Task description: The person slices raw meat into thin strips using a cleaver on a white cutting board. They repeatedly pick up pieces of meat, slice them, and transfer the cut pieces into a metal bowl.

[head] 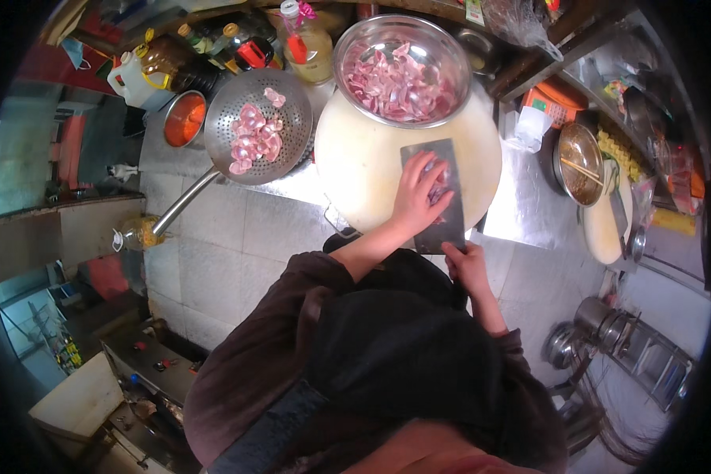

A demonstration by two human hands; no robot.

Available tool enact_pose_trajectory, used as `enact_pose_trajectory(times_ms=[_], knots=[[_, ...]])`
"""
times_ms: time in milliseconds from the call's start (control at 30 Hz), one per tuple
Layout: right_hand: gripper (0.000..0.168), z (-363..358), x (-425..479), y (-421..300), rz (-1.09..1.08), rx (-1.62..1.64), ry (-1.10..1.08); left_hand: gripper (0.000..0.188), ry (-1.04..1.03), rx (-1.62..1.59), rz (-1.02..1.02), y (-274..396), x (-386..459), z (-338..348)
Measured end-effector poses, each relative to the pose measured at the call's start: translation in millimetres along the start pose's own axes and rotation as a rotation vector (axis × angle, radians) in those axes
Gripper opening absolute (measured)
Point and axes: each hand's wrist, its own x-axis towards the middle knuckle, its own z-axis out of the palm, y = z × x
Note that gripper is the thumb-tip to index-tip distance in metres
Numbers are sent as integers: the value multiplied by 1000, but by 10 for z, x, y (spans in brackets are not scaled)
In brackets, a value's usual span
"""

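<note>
A broad cleaver [429, 151] lies flat over the near right part of a round pale chopping board [355, 160]. Its near end reaches past the board's edge. My right hand [469, 266] grips it at the near right corner; the handle is mostly hidden. My left hand [418, 195] is spread on the blade, its fingers over several pieces of raw pinkish meat [440, 192], holding them against the metal. At the board's far side stands a steel bowl [345, 89] with many similar pieces. To the left, a perforated steel strainer ladle [296, 136] holds a smaller heap of meat.
The ladle's long handle [183, 204] juts over the counter's front edge. A steel pot with red contents [185, 118] and several bottles stand behind it. On the right sit a bowl with chopsticks [575, 172], a pale long gourd [601, 231] and an orange scale [554, 103].
</note>
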Motion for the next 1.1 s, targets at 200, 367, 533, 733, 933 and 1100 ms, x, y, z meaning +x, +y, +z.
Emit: enact_pose_trajectory(times_ms=[200,367,533,733,933,1100], knots=[[26,47,70,-777,-230,-21,81,33,257,-39,84,-82,1168,167],[18,124,339,-1249,-261,97,89,30,148,178,-158,-750,1773,190],[16,86,582,-1441,-315,95,144,28,124,130,147,-502,1572,84],[18,185,495,-1447,-473,-83,200,21,137,438,160,-643,1575,26],[17,-118,106,-797,-475,-98,320,19,414,383,-94,-1200,1504,-1065],[16,-349,-201,-192,-358,-360,321,29,611,388,-728,-2610,1083,-1786]])
